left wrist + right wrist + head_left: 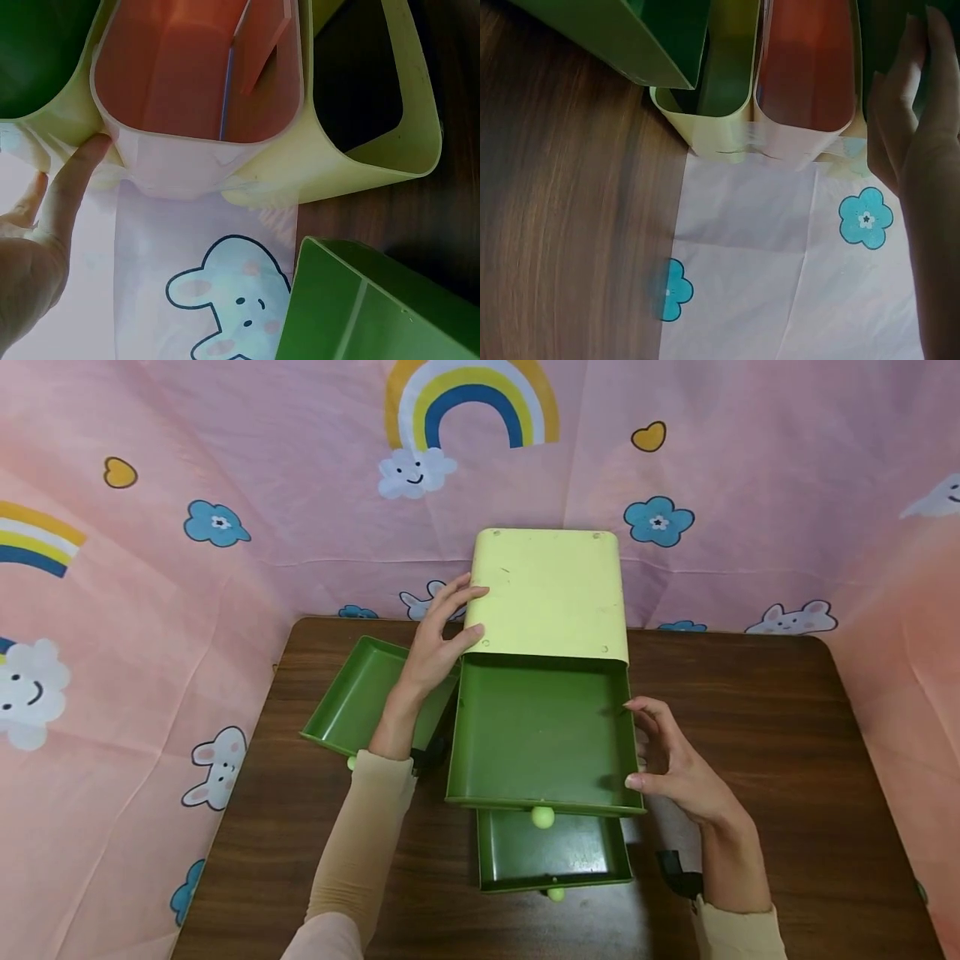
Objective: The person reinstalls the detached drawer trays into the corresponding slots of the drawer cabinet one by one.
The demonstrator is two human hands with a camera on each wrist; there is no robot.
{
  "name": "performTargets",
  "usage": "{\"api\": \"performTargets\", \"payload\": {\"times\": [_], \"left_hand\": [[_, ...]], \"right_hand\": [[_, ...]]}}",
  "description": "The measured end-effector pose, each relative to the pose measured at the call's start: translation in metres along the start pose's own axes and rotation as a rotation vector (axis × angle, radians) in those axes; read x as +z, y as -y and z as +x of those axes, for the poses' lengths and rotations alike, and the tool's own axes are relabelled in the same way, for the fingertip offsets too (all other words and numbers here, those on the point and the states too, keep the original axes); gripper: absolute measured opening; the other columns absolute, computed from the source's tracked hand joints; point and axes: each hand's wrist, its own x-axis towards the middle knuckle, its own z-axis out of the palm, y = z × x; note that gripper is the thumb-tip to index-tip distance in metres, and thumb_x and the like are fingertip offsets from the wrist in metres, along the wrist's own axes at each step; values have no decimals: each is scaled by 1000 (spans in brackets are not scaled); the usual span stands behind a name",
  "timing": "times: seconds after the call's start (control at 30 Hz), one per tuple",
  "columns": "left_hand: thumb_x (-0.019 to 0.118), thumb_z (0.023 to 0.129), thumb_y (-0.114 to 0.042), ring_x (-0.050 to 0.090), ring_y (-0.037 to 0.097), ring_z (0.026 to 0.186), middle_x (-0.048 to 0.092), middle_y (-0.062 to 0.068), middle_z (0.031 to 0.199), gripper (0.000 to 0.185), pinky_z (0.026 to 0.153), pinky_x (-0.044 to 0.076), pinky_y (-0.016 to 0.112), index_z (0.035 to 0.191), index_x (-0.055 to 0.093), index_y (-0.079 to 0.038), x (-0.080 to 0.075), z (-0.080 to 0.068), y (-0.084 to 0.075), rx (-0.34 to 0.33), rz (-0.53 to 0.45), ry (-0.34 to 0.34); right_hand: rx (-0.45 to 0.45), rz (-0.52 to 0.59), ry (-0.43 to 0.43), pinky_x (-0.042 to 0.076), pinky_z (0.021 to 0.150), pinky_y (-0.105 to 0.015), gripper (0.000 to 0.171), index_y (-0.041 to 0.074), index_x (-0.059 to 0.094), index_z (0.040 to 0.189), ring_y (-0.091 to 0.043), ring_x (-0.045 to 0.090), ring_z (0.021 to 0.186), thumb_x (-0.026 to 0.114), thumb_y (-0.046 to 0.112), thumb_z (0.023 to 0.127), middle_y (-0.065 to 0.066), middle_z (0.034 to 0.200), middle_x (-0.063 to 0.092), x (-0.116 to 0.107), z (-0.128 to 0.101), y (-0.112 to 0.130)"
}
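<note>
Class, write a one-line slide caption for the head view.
Left hand touches the yellow cabinet; right hand touches the top green drawer.

Count, head view: one pale yellow cabinet (550, 589) at the far middle of one brown desk (750, 760). Three green drawers: one pulled out (542, 731), one lower and nearer (553, 852), one loose at left (352, 693). Two hands: left hand (438, 639), right hand (675, 760).
</note>
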Motion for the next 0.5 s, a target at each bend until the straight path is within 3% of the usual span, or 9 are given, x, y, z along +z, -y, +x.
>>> {"api": "performTargets", "payload": {"times": [0.1,0.33,0.5], "left_hand": [[58,97,-3,23,37,147,24,25,158,44,115,22,56,139,51,7,1,0,1,-12,5,5],[60,97,-7,24,26,148,25,13,161,45,115,22,54,142,54,-4,0,4,34,0,12,-12],[61,97,-13,26,16,146,27,4,160,45,115,24,52,142,56,-11,0,4,42,5,7,-18]], "right_hand": [[0,22,0,51,85,-33,77,14,23,149,-23,45,124,67,-3,87,-22,153,20,0,0,0],[-3,41,1,49,88,-31,77,15,24,150,-22,42,126,65,-3,88,-23,154,17,1,1,3],[-14,28,-7,48,88,-29,75,14,24,150,-22,41,127,64,-5,89,-22,154,18,1,3,5]]}}
